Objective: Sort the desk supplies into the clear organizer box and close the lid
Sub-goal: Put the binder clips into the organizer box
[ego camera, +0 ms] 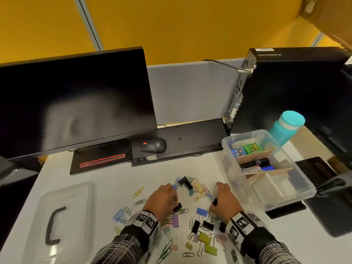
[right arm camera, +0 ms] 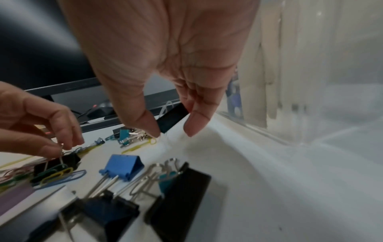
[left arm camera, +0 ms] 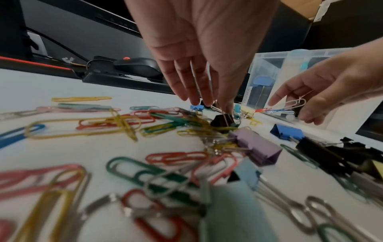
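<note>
Picking binder clips out of the scatter, one in each hand.
My right hand (right arm camera: 165, 73) pinches a black clip (right arm camera: 173, 120) between thumb and fingertips; my left hand (left arm camera: 199, 54) pinches another clip (left arm camera: 222, 120) by its wire. The box (ego camera: 297, 195) lies to my right, lid (ego camera: 59, 221) off, so my right hand is nearer.
</note>
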Demonstrator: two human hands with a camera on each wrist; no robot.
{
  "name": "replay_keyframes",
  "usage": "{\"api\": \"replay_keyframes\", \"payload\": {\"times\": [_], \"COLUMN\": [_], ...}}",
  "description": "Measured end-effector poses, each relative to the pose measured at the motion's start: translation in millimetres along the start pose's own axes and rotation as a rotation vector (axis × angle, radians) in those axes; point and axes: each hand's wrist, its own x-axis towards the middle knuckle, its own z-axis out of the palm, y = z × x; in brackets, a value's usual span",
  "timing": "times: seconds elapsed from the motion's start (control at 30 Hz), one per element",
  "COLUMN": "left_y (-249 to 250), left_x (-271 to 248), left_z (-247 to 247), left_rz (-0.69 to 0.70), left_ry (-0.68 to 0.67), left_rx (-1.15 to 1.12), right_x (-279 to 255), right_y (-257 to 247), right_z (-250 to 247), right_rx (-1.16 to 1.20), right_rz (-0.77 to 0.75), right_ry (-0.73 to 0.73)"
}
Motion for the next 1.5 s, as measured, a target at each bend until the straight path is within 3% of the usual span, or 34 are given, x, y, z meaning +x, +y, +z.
{"api": "replay_keyframes", "payload": {"times": [0.13, 0.23, 0.33, 0.47, 0.7, 0.87, 1.03, 1.13, 1.2, 1.37, 1.5], "left_y": [-6.1, -8.8, -13.7, -17.2, -7.6, -10.5, -11.0, -3.0, 1.4, 5.4, 6.9], "left_x": [-6.8, -9.6, -8.0, -7.9, -11.2, -8.9, 4.5, 21.3, 37.2, 65.8, 69.0], "left_z": [-3.5, -6.2, -6.0, -6.1, -9.4, -10.8, -21.6, -29.5, -32.3, -27.5, -27.3], "left_rz": [0.037, -0.020, -0.091, -0.113, -0.145, -0.211, -0.320, -0.236, -0.128, 0.118, 0.137], "left_ry": [0.081, 0.170, 0.158, 0.136, 0.168, 0.137, 0.060, 0.040, 0.012, -0.148, -0.209], "left_rx": [-0.188, -0.360, -0.512, -0.565, -0.640, -0.664, -0.519, -0.242, -0.010, 0.303, 0.347], "right_x": [-6.0, -8.4, -9.7, -12.2, -1.7, 15.2, 28.6, 30.9, 29.9, 20.6, 9.8], "right_y": [-3.8, -7.4, -9.3, -6.4, 2.6, -9.4, -23.6, -25.0, -25.3, -25.3, -21.7], "right_z": [-1.3, -1.3, -0.4, 1.1, 12.2, 11.5, 9.7, 10.6, 12.3, 7.5, -0.9], "right_rx": [-0.104, -0.210, -0.257, -0.131, 0.492, 0.428, 0.098, -0.222, -0.309, -0.223, -0.120], "right_rz": [-0.102, -0.225, -0.324, -0.386, -0.113, -0.041, -0.180, -0.208, -0.209, -0.216, -0.223], "right_ry": [0.129, 0.165, 0.208, 0.301, 0.215, 0.119, -0.016, -0.085, -0.106, -0.102, -0.089]}}
